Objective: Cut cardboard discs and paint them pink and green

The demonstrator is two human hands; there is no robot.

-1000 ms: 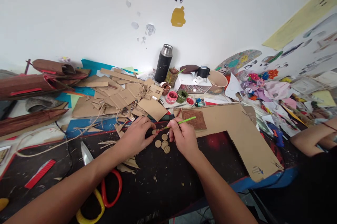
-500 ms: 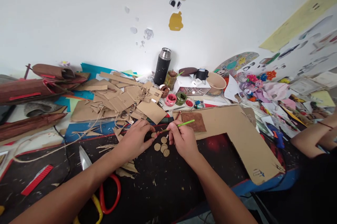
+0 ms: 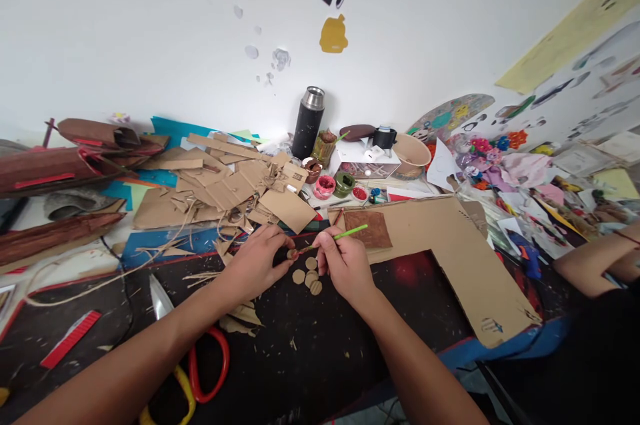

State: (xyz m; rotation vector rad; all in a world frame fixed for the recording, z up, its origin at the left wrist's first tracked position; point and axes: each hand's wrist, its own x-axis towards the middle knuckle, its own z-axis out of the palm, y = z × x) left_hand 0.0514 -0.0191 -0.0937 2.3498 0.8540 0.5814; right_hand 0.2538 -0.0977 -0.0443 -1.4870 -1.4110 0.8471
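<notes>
My right hand (image 3: 344, 257) is closed around a paintbrush with a light green handle (image 3: 351, 233); its reddish tip points left. Between the thumb and fingers of my left hand (image 3: 263, 257) is a small cardboard disc (image 3: 291, 254), and the brush tip touches it. Several more round cardboard discs (image 3: 311, 276) lie on the dark table between my hands, some overlapping. Behind them stand open jars of red paint (image 3: 325, 186), green paint (image 3: 345, 184) and brown paint (image 3: 313, 170).
Scissors (image 3: 209, 366) with red and yellow handles lie under my left forearm. Cardboard scraps (image 3: 235, 182) pile up behind my left hand. An L-shaped cardboard piece (image 3: 430, 225) spreads to the right. A black flask (image 3: 308, 122) stands by the wall. Another person's arm (image 3: 600, 258) shows at right.
The brush has shifted very slightly left along the disc in my left hand. The view has moved a little; otherwise the hands keep their places.
</notes>
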